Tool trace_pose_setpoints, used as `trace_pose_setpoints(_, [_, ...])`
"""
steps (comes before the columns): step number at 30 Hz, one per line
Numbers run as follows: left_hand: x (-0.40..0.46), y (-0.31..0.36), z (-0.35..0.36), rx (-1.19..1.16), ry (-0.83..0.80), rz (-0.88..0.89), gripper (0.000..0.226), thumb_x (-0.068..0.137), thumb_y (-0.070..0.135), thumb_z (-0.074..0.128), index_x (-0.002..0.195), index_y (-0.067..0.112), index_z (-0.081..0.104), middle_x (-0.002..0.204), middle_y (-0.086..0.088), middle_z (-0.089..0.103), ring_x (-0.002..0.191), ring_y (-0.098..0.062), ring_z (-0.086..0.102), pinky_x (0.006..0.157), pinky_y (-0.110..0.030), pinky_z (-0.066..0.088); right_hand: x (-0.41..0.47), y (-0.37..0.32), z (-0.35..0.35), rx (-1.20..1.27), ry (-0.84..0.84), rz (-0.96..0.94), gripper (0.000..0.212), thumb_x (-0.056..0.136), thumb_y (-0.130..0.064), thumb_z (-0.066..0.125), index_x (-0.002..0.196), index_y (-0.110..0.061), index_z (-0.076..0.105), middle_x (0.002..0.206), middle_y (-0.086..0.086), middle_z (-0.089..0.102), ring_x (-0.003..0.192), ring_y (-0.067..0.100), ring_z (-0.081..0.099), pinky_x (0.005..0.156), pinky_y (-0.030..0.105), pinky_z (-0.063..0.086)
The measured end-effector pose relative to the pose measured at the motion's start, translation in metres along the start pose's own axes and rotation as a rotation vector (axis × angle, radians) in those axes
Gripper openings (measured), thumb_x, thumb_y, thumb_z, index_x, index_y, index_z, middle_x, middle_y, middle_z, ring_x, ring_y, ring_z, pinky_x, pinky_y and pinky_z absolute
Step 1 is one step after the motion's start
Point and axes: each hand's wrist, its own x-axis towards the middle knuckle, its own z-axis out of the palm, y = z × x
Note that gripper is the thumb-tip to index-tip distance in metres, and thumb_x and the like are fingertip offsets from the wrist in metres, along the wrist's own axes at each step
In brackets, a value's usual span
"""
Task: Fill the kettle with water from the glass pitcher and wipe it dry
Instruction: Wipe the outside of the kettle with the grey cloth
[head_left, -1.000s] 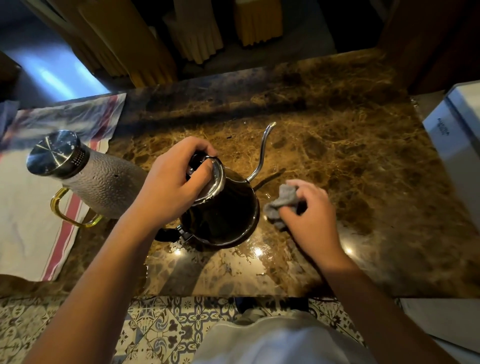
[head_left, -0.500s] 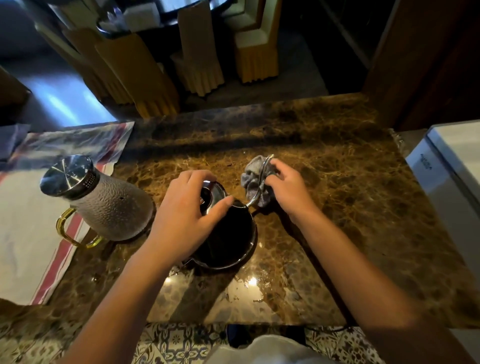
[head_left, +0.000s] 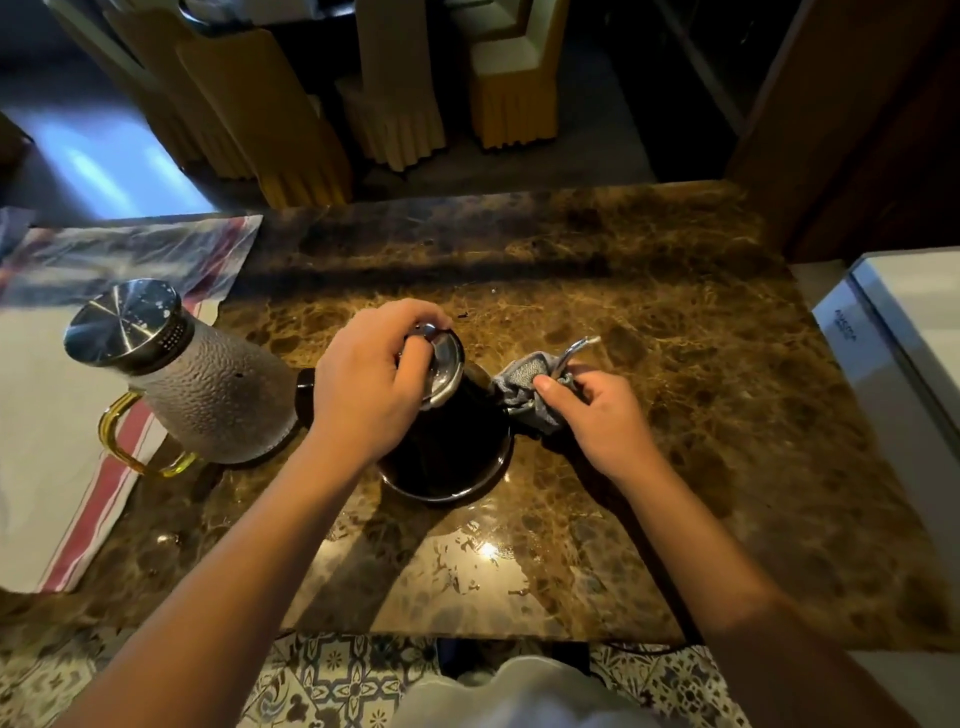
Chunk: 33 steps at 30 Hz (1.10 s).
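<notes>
A black gooseneck kettle (head_left: 452, 457) stands on the brown marble counter (head_left: 675, 415). My left hand (head_left: 374, 384) presses down on its shiny steel lid (head_left: 448, 364), fingers curled over the knob. My right hand (head_left: 597, 415) holds a small grey cloth (head_left: 524, 389) wrapped around the lower part of the thin steel spout (head_left: 574, 351), whose tip sticks out above the cloth. The textured glass pitcher (head_left: 208, 395), with a steel cap and amber handle, stands just left of the kettle, touching nothing I can see.
A white towel with red stripes (head_left: 57, 467) lies under and left of the pitcher. A white appliance (head_left: 904, 353) sits at the counter's right edge. Covered chairs (head_left: 395, 104) stand beyond the far edge. Wet patches shine on the counter near me.
My right hand brought the cloth from the counter up onto the spout and has slid it lower along the spout. My left hand stays on the lid.
</notes>
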Motion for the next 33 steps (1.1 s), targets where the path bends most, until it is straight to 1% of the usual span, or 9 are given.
trace_pose_setpoints(5, [0.011,-0.011,0.000,-0.008,-0.009,0.092,0.033,0.097,0.020,0.045,0.111,0.021,0.075,0.120,0.009,0.068,0.119,-0.010,0.053,0.102,-0.038,0.044,-0.020,-0.001,0.002,-0.011,0.058,-0.015,0.014,0.098,-0.023,0.070,0.091,-0.016,0.079,0.093,0.004,0.079,0.087,0.019,0.075,0.079,0.031,0.056])
trace_pose_setpoints(8, [0.019,-0.020,-0.003,0.073,-0.050,0.172,0.035,0.097,0.025,0.045,0.116,0.024,0.075,0.140,0.003,0.061,0.132,-0.022,0.048,0.109,-0.042,0.039,-0.033,0.002,0.009,-0.037,0.140,0.003,0.014,0.097,-0.026,0.071,0.096,-0.016,0.081,0.094,-0.001,0.080,0.089,0.016,0.075,0.084,0.038,0.058])
trace_pose_setpoints(10, [0.025,-0.023,-0.007,0.068,-0.087,0.218,0.033,0.099,0.024,0.047,0.122,0.026,0.071,0.135,0.005,0.065,0.128,-0.019,0.052,0.106,-0.044,0.044,-0.043,0.001,0.016,-0.066,0.214,0.013,0.014,0.096,-0.028,0.072,0.097,-0.017,0.081,0.092,-0.004,0.080,0.088,0.014,0.076,0.083,0.039,0.060])
trace_pose_setpoints(16, [0.055,-0.024,-0.010,-0.075,-0.209,0.205,0.030,0.103,0.021,0.054,0.129,0.027,0.069,0.125,0.009,0.070,0.120,-0.007,0.060,0.106,-0.038,0.049,-0.075,-0.009,0.055,-0.125,0.324,0.009,0.008,0.095,-0.023,0.074,0.090,-0.027,0.079,0.079,-0.021,0.076,0.078,-0.007,0.070,0.068,0.009,0.048])
trace_pose_setpoints(20, [0.066,-0.030,-0.010,-0.124,-0.291,0.220,0.032,0.106,0.019,0.051,0.132,0.028,0.066,0.130,0.012,0.067,0.119,0.004,0.052,0.105,-0.022,0.043,-0.088,-0.018,0.085,-0.058,0.331,0.015,0.011,0.095,-0.018,0.074,0.088,-0.012,0.080,0.077,0.004,0.077,0.074,0.015,0.074,0.064,0.027,0.057])
trace_pose_setpoints(24, [0.073,-0.038,-0.008,-0.124,-0.341,0.255,0.028,0.106,0.023,0.048,0.124,0.030,0.068,0.124,0.015,0.067,0.119,-0.004,0.057,0.104,-0.034,0.047,-0.089,-0.022,0.101,-0.104,0.318,0.006,0.013,0.095,-0.019,0.074,0.089,-0.008,0.077,0.075,0.010,0.074,0.073,0.030,0.069,0.065,0.044,0.055])
trace_pose_setpoints(26, [0.074,-0.040,-0.005,-0.127,-0.337,0.235,0.025,0.105,0.030,0.050,0.122,0.033,0.068,0.123,0.018,0.067,0.118,-0.002,0.058,0.103,-0.036,0.048,-0.089,-0.022,0.106,-0.175,0.271,0.012,0.015,0.095,-0.023,0.072,0.089,-0.010,0.076,0.075,0.010,0.073,0.073,0.030,0.068,0.066,0.048,0.054])
trace_pose_setpoints(29, [0.076,-0.047,-0.008,-0.250,-0.344,0.238,0.027,0.100,0.037,0.062,0.126,0.032,0.067,0.120,0.020,0.070,0.117,0.002,0.061,0.106,-0.035,0.050,-0.096,-0.026,0.124,-0.103,0.195,0.062,0.015,0.095,-0.020,0.072,0.101,-0.033,0.077,0.088,0.001,0.078,0.084,0.019,0.075,0.077,0.049,0.061])
trace_pose_setpoints(33, [0.079,-0.056,-0.015,-0.353,-0.372,0.280,0.027,0.097,0.027,0.069,0.123,0.021,0.069,0.118,0.012,0.073,0.116,-0.005,0.066,0.105,-0.038,0.052,-0.102,-0.019,0.160,-0.023,0.068,0.064,0.027,0.100,-0.028,0.061,0.125,-0.027,0.070,0.099,0.008,0.078,0.098,0.029,0.075,0.087,0.058,0.057])
